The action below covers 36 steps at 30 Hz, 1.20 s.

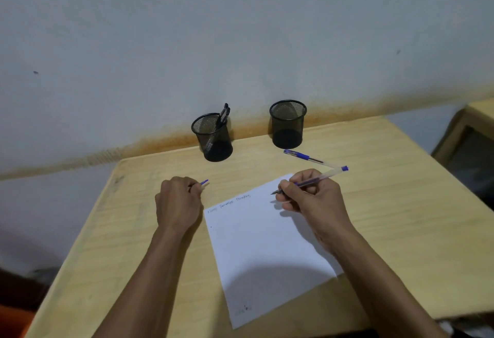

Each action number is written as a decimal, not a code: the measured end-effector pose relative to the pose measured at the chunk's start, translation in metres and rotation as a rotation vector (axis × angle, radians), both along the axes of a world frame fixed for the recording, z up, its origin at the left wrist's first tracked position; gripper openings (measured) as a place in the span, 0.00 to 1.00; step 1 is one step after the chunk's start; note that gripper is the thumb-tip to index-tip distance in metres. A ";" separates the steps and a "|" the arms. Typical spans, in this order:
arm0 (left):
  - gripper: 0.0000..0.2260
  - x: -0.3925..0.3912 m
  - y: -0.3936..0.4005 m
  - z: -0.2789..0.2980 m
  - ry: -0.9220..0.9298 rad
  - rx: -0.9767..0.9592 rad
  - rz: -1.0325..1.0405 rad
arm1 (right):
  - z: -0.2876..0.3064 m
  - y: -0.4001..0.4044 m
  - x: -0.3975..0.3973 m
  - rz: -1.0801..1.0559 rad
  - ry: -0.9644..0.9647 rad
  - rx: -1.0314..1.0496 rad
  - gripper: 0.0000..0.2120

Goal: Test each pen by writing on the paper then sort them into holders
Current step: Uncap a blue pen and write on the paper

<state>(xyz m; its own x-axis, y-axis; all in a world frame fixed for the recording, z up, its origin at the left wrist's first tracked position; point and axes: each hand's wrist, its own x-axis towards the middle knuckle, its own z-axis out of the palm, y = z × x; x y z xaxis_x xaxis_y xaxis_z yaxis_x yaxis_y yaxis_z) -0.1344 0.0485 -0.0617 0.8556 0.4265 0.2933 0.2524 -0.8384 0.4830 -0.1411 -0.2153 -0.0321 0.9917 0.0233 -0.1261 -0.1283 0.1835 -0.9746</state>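
A white paper (pixel 262 247) lies on the wooden table, with a line of faint writing near its top edge. My right hand (pixel 310 198) grips a clear pen with a blue end (pixel 330 174), its tip at the paper's upper right. My left hand (pixel 177 202) rests left of the paper, fingers curled round a blue pen cap (pixel 204 182). Another blue-capped pen (pixel 303 156) lies on the table behind my right hand. Two black mesh holders stand at the back: the left holder (pixel 213 137) has dark pens in it, the right holder (pixel 288 124) looks empty.
The table (pixel 387 217) stands against a pale wall with a rusty stain along the join. A second wooden table (pixel 478 113) sits at the far right. The floor drops away past the table's left edge.
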 end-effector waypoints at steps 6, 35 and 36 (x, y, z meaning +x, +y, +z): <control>0.10 0.010 0.006 -0.010 0.011 -0.007 -0.004 | 0.002 -0.007 0.003 -0.013 0.005 -0.034 0.05; 0.12 -0.004 -0.028 -0.044 -0.188 0.128 -0.618 | -0.027 0.039 0.047 0.165 -0.183 -0.539 0.06; 0.12 -0.004 -0.028 -0.043 -0.183 0.122 -0.617 | -0.029 0.041 0.047 0.155 -0.185 -0.536 0.06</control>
<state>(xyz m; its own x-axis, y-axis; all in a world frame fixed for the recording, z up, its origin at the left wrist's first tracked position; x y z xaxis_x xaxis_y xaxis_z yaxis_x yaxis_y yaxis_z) -0.1385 0.0209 -0.1043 0.8642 -0.1723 0.4728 -0.3701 -0.8543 0.3650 -0.0940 -0.1742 -0.0607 0.9884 0.1511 0.0146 0.0671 -0.3487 -0.9348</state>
